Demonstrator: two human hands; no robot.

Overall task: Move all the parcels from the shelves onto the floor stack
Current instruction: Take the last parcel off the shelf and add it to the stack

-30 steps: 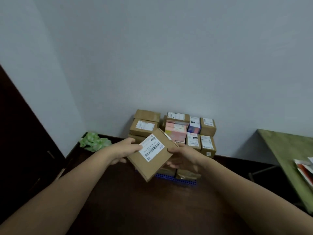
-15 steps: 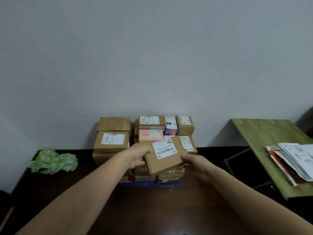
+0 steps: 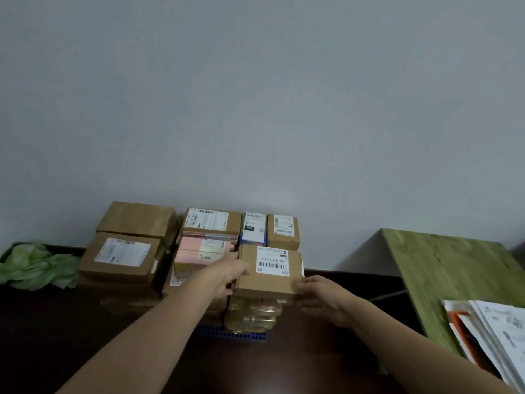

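My left hand [image 3: 230, 275] grips the left edge of the brown parcel [image 3: 270, 282], fingers curled round it. My right hand [image 3: 326, 301] is relaxed, with its fingertips touching the parcel's right front corner. The parcel sits label-up on the front of the floor stack [image 3: 127, 257], beside a pink box [image 3: 196, 248].

A green wooden table [image 3: 443, 268] stands on the right against the grey wall [image 3: 255, 109], with a loose pile of papers [image 3: 500, 328] on its near end. A crumpled green bag [image 3: 34, 265] lies on the dark floor [image 3: 312, 362] at far left.
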